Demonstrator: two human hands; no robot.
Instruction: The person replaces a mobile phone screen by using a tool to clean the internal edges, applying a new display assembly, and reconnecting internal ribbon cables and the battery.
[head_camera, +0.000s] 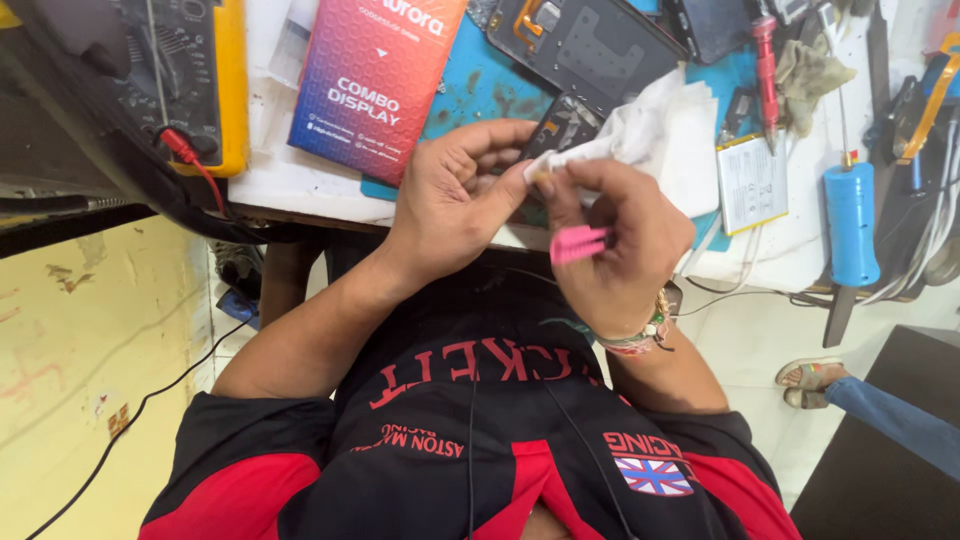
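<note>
My left hand (450, 200) grips a small dark phone part (566, 124) by its lower end, just over the table edge. My right hand (622, 250) pinches a crumpled white cloth (640, 135) against that part with thumb and forefinger. A pink plastic tool (580, 243) is tucked under its curled fingers. A beaded bracelet sits on the right wrist. The two hands touch each other above my black and red shirt.
On the table lie a pink-to-blue box (375, 70), a yellow multimeter (232, 90) with a red lead, a dark phone frame (585, 40), a white battery (752, 182), a red screwdriver (765, 55) and a blue-handled tool (852, 220). Another person's sandalled foot (812, 380) is at the right.
</note>
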